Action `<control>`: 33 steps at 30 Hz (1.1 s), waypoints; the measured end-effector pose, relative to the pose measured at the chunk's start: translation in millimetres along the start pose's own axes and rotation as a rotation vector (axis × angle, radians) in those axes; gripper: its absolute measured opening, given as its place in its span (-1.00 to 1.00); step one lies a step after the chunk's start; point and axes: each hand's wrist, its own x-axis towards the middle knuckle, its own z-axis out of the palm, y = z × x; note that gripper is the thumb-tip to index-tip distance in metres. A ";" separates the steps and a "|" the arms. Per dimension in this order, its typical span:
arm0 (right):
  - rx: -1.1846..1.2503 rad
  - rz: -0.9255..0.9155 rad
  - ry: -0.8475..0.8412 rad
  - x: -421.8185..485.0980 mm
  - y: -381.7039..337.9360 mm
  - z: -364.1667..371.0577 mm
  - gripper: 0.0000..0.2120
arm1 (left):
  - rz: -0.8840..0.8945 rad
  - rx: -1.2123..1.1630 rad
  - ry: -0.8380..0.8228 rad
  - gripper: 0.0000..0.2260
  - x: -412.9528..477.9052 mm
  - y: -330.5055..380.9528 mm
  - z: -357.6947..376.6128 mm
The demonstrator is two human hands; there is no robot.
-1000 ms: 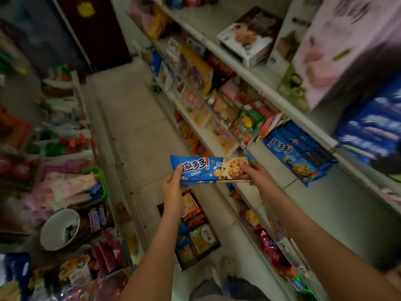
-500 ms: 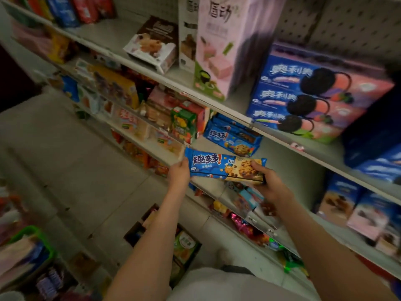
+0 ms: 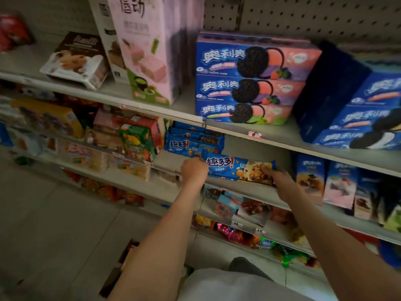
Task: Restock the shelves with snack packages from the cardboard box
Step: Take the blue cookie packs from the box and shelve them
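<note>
One cookie pack (image 3: 236,169) is in hand and not yet set down. The left hand (image 3: 194,170) grips its left end with curled fingers, and the right hand (image 3: 280,181) pinches its right end. The pack hangs level over the front of the middle shelf (image 3: 167,162), just right of and in front of a stack (image 3: 191,142) of the same blue packs. Whether it touches the stack's front corner or sits just short of it, I cannot tell. This looks like the placing step, with a short push back and to the left needed to seat the pack on or beside the stack.

Several like packs lie in the stack, so part of the restocking seems done. How much is left is hard to say. The cardboard box (image 3: 115,274) sits on the floor (image 3: 54,224) below, mostly hidden behind the left forearm, and its contents do not show. Bare shelf right of the stack suggests room for more.

The shelves are pale metal with a front rail carrying small price tags (image 3: 253,134). On the shelf above stand Oreo boxes (image 3: 249,83), three high, and a tall pink box (image 3: 149,51), with pegboard (image 3: 303,16) behind them. Lower shelves hold mixed bright snacks. The aisle floor is pale tile, the light is dim, and the edges of the view blur.
</note>
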 end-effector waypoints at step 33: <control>-0.159 -0.461 0.507 203.4 22.4 -10.3 -0.26 | 0.313 -0.262 -0.150 -0.33 112.9 100.7 157.5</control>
